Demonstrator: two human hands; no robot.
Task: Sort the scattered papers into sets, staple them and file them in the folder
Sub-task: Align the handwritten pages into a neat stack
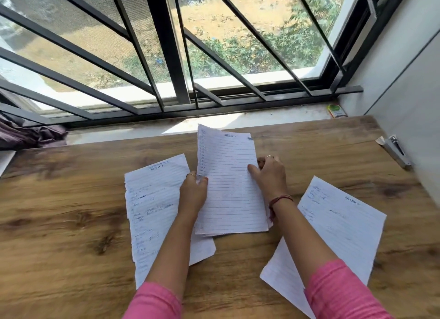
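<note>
While my left hand [193,193] and right hand [270,175] pinch the set's [232,190] long edges, the stapler [397,150] lies far right, nearer my right.

Out beyond the wooden desk [71,223] a barred window [166,56] looks down on dry ground and green shrubs [250,52], sunlight pouring over the pale sill [142,134]. Over at the left edge a crumpled purple cloth [31,134] slumps against the sill, and far right, tucked in the sill's corner by the grey wall [404,68], lies a small green-and-white packet [336,110].
</note>
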